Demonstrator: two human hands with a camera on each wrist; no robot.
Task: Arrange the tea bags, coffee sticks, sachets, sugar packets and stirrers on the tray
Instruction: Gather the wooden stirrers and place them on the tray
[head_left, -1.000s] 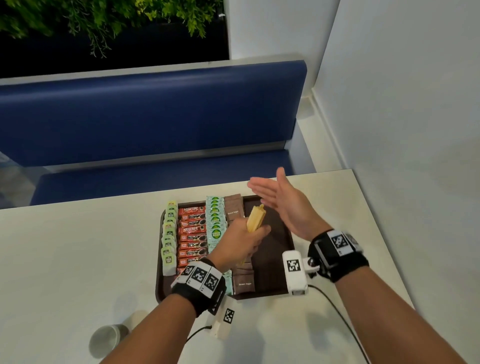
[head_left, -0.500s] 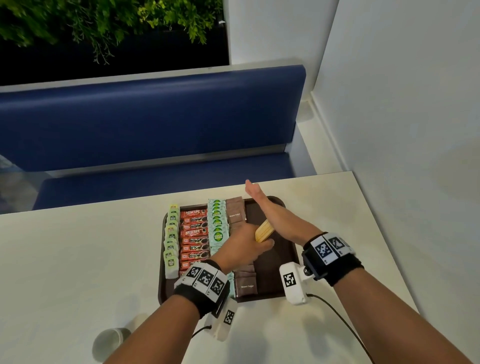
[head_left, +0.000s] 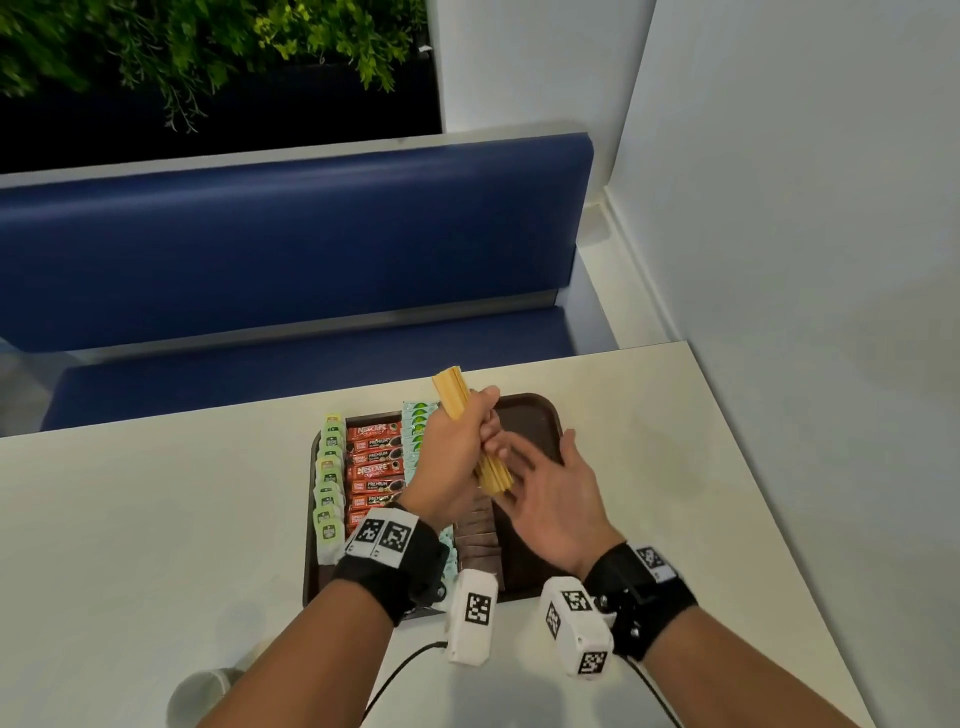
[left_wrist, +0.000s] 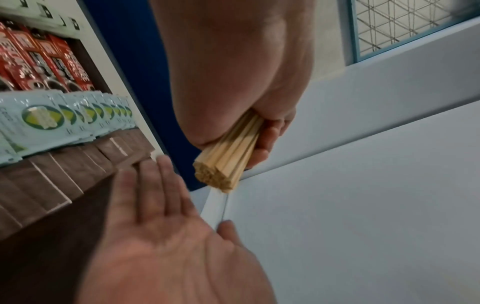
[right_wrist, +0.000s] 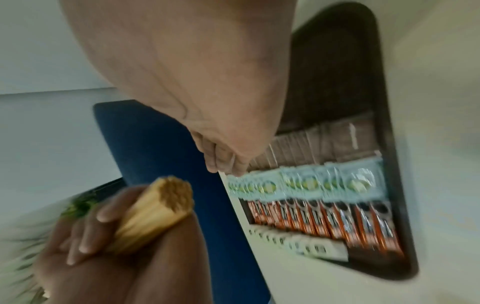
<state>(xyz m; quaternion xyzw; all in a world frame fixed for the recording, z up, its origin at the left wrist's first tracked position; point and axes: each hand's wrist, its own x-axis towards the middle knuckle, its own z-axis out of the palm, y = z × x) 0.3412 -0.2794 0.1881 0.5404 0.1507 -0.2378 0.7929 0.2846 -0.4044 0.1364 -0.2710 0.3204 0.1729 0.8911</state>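
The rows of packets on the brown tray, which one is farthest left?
The pale green tea bags along the brown tray's left edge; the red coffee sticks come next.

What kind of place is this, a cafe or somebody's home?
Probably a cafe or office break corner. A blue padded bench runs behind a pale table, and a brown tray holds rows of coffee sticks and tea bags.

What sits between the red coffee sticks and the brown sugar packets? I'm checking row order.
A row of pale green sachets lies between the red coffee sticks and the brown sugar packets, clearest in the left wrist view.
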